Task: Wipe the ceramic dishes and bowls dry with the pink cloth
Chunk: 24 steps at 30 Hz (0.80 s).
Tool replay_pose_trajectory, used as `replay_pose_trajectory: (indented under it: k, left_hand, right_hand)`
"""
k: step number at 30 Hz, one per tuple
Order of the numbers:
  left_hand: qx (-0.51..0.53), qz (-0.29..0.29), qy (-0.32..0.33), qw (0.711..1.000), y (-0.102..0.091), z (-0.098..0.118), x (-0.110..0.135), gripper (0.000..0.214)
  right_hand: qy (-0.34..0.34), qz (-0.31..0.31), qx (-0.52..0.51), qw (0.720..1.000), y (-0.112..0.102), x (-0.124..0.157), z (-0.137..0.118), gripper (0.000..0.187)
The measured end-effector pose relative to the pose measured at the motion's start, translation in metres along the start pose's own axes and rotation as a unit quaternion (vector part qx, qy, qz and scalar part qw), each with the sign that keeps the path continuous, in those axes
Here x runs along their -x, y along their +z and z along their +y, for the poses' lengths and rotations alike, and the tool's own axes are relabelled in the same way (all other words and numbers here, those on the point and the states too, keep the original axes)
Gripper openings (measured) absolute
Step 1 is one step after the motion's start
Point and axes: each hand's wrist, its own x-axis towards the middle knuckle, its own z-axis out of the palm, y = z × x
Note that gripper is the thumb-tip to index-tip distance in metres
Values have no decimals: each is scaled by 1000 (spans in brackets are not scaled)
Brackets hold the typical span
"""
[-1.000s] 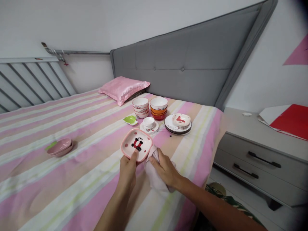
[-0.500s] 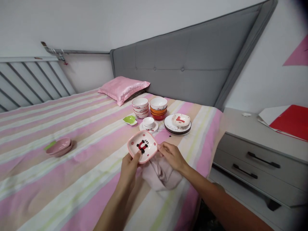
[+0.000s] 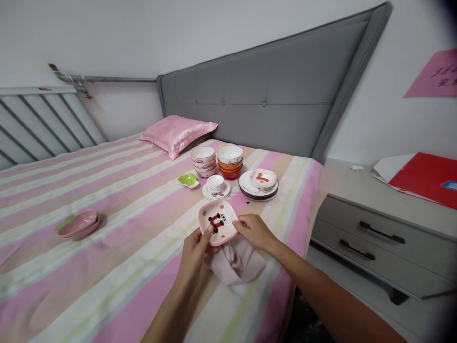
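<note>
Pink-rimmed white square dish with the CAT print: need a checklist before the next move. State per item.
1. Left hand on the pink-rimmed white square dish: ok, thumb over its near left edge.
2. Right hand on the dish: ok, fingertips at its right edge.
3. Crumpled pale grey-pink cloth out of the right hand: ok, it lies below the dish.
4. Left fingers under the dish off the cloth: cannot tell, hidden.
5. Dish underside clean: cannot tell, facing away.
6. White square dish with red T-shaped print seated on the dark-rimmed round white plates: ok.
</note>
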Motion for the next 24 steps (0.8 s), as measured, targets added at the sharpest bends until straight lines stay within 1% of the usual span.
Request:
replay_pose_trajectory:
  k: [2, 4, 6, 8, 10, 13, 15, 17, 20, 24]
  left_hand:
    - [-9, -22, 12, 1000, 1, 2, 1, 44]
    - [-19, -31, 29, 999, 2, 1, 2, 51]
    - [-39, -35, 51, 997, 1, -2, 1, 58]
    - [-83, -48, 75, 993, 0, -9, -2, 58]
    - [-164, -70, 101, 979, 0, -17, -4, 50]
    - [-288, -92, 134, 944, 1, -27, -6, 40]
    - [-330, -93, 140, 929, 3, -30, -5, 38]
    - [-342, -93, 141, 924, 5, -30, -5, 36]
    - [-331, -92, 139, 929, 5, -29, -5, 35]
    - [-325, -94, 136, 931, 4, -29, -6, 34]
  right_hand:
    - [22, 4, -14, 1000, -2, -2, 2, 35]
    - [49, 15, -29, 998, -5, -5, 5, 34]
    - [74, 42, -35, 996, -8, -7, 9, 34]
    - [99, 76, -36, 992, -13, -10, 14, 33]
    - [124, 111, -33, 986, -20, -13, 18, 33]
    - [164, 169, -22, 972, -35, -21, 26, 33]
    - [192, 209, -9, 959, -48, -29, 33, 32]
    - [221, 243, 4, 944, -60, -39, 41, 29]
    - [270, 286, 24, 919, -78, -55, 54, 25]
    - [323, 313, 54, 892, -93, -75, 69, 23]
